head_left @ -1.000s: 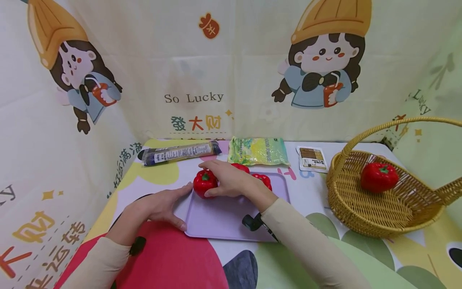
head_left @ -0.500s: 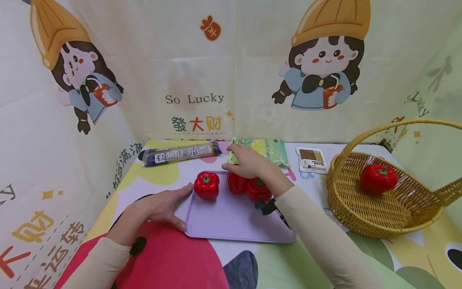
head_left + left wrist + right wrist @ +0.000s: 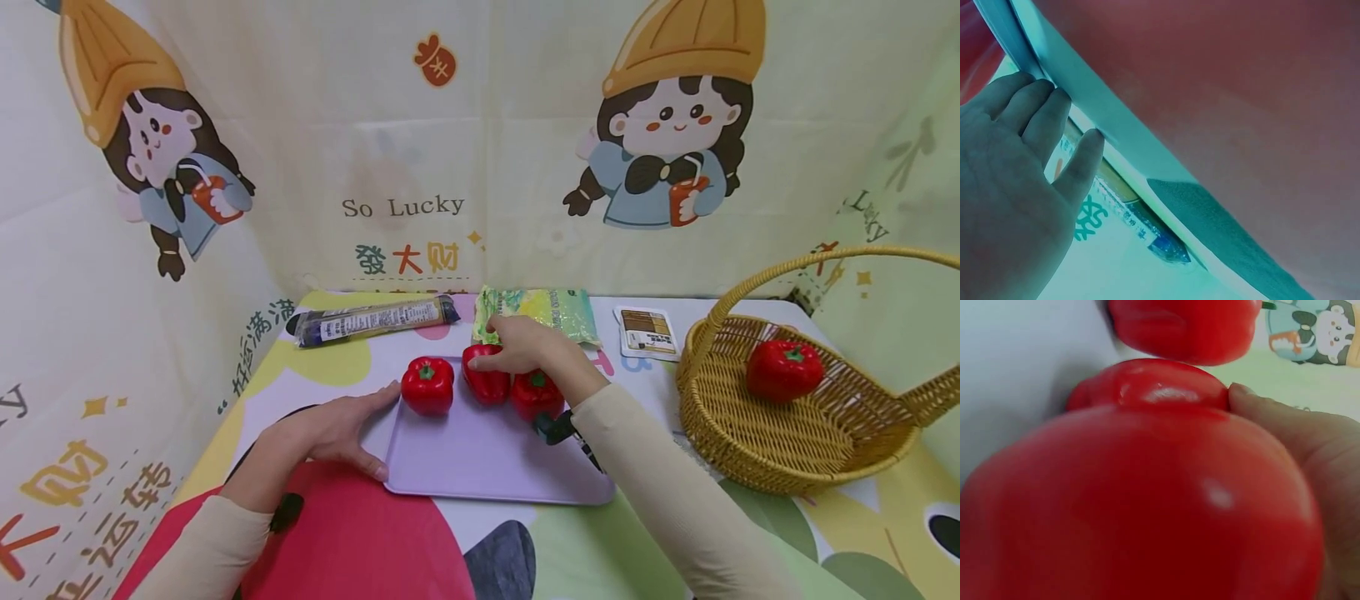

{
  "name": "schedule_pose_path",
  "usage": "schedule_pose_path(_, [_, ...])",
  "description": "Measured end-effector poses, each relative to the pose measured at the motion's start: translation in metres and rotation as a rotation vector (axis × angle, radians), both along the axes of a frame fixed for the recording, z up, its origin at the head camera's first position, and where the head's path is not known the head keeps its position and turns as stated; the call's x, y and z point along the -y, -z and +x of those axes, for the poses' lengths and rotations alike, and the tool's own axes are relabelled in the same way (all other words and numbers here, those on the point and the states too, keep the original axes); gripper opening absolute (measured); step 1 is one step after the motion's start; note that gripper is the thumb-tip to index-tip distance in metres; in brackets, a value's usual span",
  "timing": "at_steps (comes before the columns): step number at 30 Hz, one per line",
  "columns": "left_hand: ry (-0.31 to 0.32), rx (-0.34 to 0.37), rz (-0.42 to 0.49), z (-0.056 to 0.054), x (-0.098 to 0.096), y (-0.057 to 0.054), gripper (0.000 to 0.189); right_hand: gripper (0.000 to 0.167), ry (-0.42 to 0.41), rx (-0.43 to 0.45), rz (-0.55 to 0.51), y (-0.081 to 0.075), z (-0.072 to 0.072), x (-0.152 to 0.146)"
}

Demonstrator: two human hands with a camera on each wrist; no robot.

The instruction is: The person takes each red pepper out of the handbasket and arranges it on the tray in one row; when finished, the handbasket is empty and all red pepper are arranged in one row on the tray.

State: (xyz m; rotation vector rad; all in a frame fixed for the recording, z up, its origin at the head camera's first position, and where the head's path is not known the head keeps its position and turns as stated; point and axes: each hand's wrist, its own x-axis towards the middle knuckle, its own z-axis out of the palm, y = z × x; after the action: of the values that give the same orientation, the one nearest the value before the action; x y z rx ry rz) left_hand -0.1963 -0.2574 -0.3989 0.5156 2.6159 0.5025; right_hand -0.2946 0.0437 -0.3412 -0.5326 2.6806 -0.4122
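Observation:
Three red bell peppers stand in a row on a lilac tray [image 3: 495, 467]. My right hand [image 3: 525, 343] reaches over the middle bell pepper [image 3: 486, 385], gripping it with the thumb at its near side and the fingers behind. In the right wrist view the thumb lies at that pepper's side, beyond the large right pepper [image 3: 1147, 506]. The left pepper [image 3: 427, 387] stands free at the tray's far left corner. Spread along the tray's left edge, my left hand [image 3: 337, 429] has straight fingers near the left pepper and its thumb at the near corner.
A wicker basket [image 3: 693, 400] with a tall handle stands right, holding another red bell pepper [image 3: 784, 371]. Behind the tray lie a long clear-wrapped packet [image 3: 378, 319], a green-yellow bag [image 3: 558, 312] and a small white-brown packet [image 3: 647, 333]. A printed cloth hangs behind.
My right hand has let go of the left pepper, moved right above the middle one, then lowered onto it. The left hand has stayed at the tray edge.

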Motion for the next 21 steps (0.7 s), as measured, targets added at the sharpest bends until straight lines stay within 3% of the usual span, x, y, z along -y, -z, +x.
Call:
schedule_pose_path(12, [0.001, 0.009, 0.004, -0.0008, 0.0020, 0.0010, 0.125, 0.087, -0.054, 0.093, -0.049, 0.0037, 0.0005, 0.0035])
schedule_pose_path(21, [0.004, 0.011, 0.013, 0.0001, 0.0021, 0.0000, 0.124, 0.082, -0.080, -0.006, -0.118, -0.0029, 0.0076, -0.0045])
